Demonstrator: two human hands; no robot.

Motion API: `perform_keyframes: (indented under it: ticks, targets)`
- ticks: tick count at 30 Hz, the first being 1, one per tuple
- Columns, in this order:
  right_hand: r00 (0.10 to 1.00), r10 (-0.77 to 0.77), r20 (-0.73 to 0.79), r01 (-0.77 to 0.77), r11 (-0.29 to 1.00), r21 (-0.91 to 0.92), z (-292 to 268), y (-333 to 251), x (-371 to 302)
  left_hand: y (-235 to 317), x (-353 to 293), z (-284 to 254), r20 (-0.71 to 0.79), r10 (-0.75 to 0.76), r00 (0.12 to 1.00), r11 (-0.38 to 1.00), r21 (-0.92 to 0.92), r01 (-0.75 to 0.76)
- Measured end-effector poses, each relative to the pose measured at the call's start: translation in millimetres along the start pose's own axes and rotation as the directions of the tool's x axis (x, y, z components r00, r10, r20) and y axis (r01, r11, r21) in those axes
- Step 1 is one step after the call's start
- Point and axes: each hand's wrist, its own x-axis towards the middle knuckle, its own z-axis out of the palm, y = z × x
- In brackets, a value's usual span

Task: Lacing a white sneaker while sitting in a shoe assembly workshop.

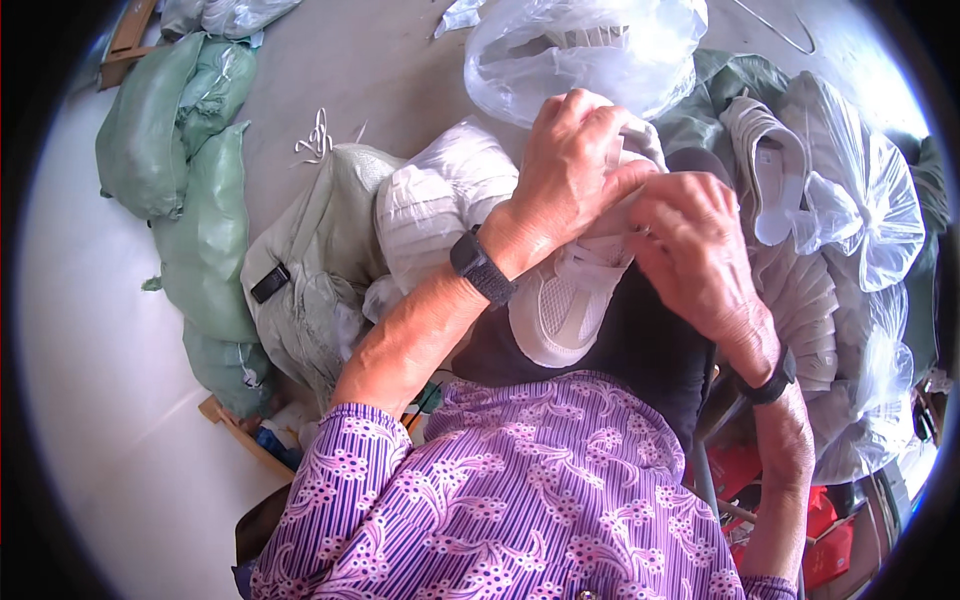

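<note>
A white sneaker (562, 312) with a mesh toe lies on my dark-trousered lap, its toe toward me and its heel away. My left hand (572, 165) is closed over the sneaker's upper near the ankle opening, thumb reaching to the right. Close beside it, my right hand (697, 245) has its fingers pinched together at the sneaker's lacing side. A tiny pale bit shows at those fingertips, too small to name. Both hands cover much of the tongue and eyelets.
Clear plastic bags (585, 60) with pale contents lie ahead. Another light shoe (770, 170) rests at right among plastic-wrapped bundles (850, 190). Green sacks (205, 220) line the left, and a whitish woven sack (325, 235) carries a small black device (270, 283). Red boxes (825, 545) sit lower right.
</note>
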Motion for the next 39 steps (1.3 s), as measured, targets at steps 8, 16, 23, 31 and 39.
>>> perform_keyframes:
  ticks: [8, 16, 23, 31, 39]
  targets:
    - [0.995, -0.079, 0.052, 0.078, 0.997, 0.020, -2.7, -7.5, -2.1, 3.9, 2.9, -14.6, 0.002, -0.153, 0.988, 0.987, -0.057, 0.153]
    - [0.869, 0.427, 0.250, -0.400, 0.306, 0.864, -47.6, -16.0, -33.5, 41.1, 12.2, -23.2, 0.611, 0.050, 0.790, 0.985, -0.162, 0.063]
    - [0.864, 0.476, 0.166, -0.113, -0.137, 0.984, -52.6, 10.8, -77.4, 53.3, 1.1, -5.8, 0.664, -0.110, 0.740, 0.976, 0.214, -0.047]
    - [0.695, 0.713, -0.087, 0.384, -0.266, 0.884, -103.8, 55.3, -160.1, 9.7, -7.4, -30.8, 0.521, -0.404, 0.752, -0.106, -0.843, 0.528]
    - [0.173, 0.969, -0.174, 0.509, 0.063, 0.859, -101.3, 83.6, -229.1, -112.7, -78.1, -126.0, 0.099, -0.684, 0.722, -0.137, -0.990, 0.006]
